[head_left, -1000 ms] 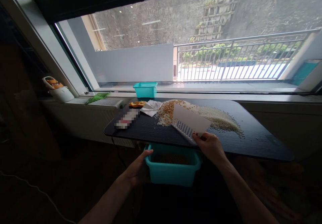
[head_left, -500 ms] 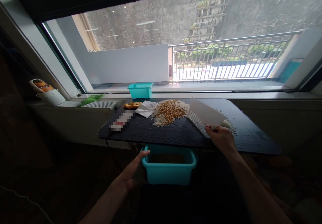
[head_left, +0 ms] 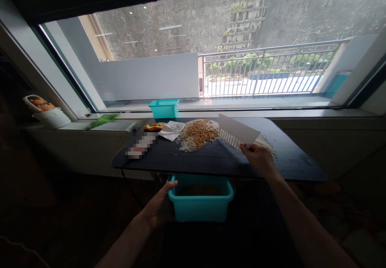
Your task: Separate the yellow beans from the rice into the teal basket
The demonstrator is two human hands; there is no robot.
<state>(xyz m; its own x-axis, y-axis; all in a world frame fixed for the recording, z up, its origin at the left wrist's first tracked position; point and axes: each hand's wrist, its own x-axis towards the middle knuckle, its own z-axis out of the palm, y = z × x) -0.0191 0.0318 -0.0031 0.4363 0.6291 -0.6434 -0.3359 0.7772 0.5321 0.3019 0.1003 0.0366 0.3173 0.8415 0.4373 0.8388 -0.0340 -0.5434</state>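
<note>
My left hand (head_left: pixel 161 203) grips the left side of a turquoise plastic bin (head_left: pixel 200 208), thumb over its rim. The bin is below the table's front edge, with dark grainy contents (head_left: pixel 200 189) inside. Pinched in my right hand (head_left: pixel 257 155) is a white card (head_left: pixel 238 130) with a row of slots or teeth along its lower left edge. It is tilted above the table, between two heaps. Left of it lies a pile of yellow soybeans (head_left: pixel 200 133) mixed with white grains like rice. Behind my right hand spreads a smaller heap of pale grains (head_left: pixel 267 144), partly hidden.
The dark table (head_left: pixel 181 164) also bears a crumpled white paper (head_left: pixel 171 130), a yellow-orange item (head_left: pixel 154 127) and a blurred-out packet (head_left: pixel 142 145). A second turquoise bin (head_left: pixel 164 108) stands behind it by the window. A white pot (head_left: pixel 54 117) and green netting (head_left: pixel 104 121) are at left.
My right hand has lifted the white card slightly. The whole view has shifted a little, so things appear further left. My left hand keeps its hold on the bin.
</note>
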